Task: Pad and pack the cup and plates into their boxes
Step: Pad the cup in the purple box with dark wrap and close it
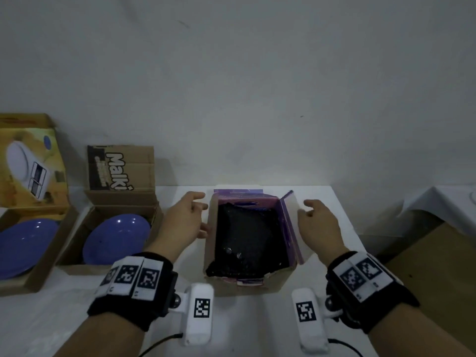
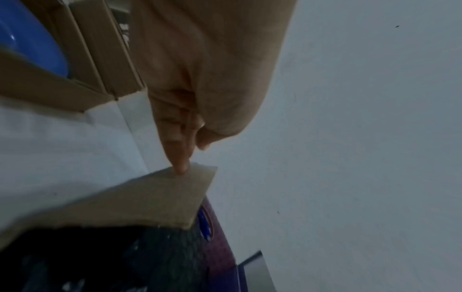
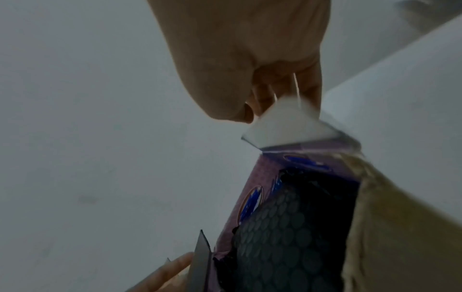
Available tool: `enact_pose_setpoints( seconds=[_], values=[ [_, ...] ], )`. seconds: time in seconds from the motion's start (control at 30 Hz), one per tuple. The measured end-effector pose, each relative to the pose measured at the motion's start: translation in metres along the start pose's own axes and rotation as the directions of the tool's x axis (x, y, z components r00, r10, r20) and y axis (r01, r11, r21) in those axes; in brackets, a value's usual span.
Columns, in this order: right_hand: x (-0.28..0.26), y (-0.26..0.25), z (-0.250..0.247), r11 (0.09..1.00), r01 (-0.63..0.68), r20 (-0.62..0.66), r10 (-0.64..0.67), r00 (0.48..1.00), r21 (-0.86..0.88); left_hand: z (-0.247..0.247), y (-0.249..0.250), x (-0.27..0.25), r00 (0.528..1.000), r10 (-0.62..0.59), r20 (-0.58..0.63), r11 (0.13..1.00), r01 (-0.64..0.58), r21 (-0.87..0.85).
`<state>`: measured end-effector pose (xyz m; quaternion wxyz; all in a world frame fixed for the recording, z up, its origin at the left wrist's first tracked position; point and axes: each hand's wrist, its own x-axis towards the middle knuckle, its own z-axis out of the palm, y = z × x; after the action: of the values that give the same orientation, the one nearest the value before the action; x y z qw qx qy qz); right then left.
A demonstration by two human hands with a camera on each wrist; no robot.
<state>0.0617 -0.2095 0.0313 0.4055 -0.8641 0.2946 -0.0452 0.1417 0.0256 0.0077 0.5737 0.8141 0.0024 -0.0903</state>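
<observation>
A cardboard box with a purple printed lining (image 1: pixel 247 286) stands open in the middle of the table, filled with black bubble wrap (image 1: pixel 247 238). No cup shows; the wrap hides whatever lies under it. My left hand (image 1: pixel 202 215) is at the box's left flap (image 1: pixel 210 228), and in the left wrist view a straight fingertip (image 2: pixel 181 168) touches that flap's (image 2: pixel 150 197) edge. My right hand (image 1: pixel 306 208) is outside the upright right flap (image 1: pixel 291 222). Its fingers (image 3: pixel 310 89) lie behind the flap's corner (image 3: pixel 282 126), with the thumb just clear of it. Blue plates (image 1: pixel 116 238) (image 1: pixel 23 248) lie in two other boxes.
The brown "Malki" box (image 1: pixel 69 253) and a yellow printed box (image 1: pixel 38 276) stand open at the left, lids up against the wall. The white-clothed table (image 1: pixel 257 331) ends right of the purple box. Beyond the gap is another cloth-covered table (image 1: pixel 443 202).
</observation>
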Motion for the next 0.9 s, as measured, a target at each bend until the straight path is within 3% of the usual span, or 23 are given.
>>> enact_pose_setpoints(
  seconds=[0.07,0.17,0.23,0.3,0.43,0.63,0.9],
  values=[
    [0.0,-0.004,0.001,0.998,0.065,0.006,-0.065,0.998,0.023,0.007,-0.005,0.002,0.997,0.015,0.075,0.991,-0.025,0.135],
    [-0.004,-0.001,0.007,0.986,0.127,0.073,-0.119,0.99,-0.105,0.014,-0.013,0.002,0.995,0.061,0.077,0.953,-0.081,0.293],
    [-0.006,0.005,0.01,0.984,0.113,0.066,-0.105,0.992,-0.135,0.017,-0.01,0.001,0.994,0.015,0.113,0.98,-0.037,0.193],
    [-0.006,0.012,0.013,0.995,0.072,0.051,-0.069,0.996,-0.066,0.018,-0.005,0.004,0.973,-0.051,0.225,0.998,0.06,-0.032],
    [-0.003,0.019,0.017,0.998,0.024,0.048,-0.026,0.999,0.05,0.014,-0.005,0.017,0.952,-0.066,0.298,0.948,0.153,-0.278],
    [-0.002,0.024,0.02,0.997,0.059,0.015,-0.06,0.998,0.057,0.019,-0.012,0.019,0.969,-0.01,0.247,0.909,0.112,-0.402],
    [-0.008,0.029,0.022,0.99,0.064,0.026,-0.068,0.997,0.125,0.016,-0.025,0.013,0.982,0.08,0.172,0.895,0.005,-0.446]
  ],
)
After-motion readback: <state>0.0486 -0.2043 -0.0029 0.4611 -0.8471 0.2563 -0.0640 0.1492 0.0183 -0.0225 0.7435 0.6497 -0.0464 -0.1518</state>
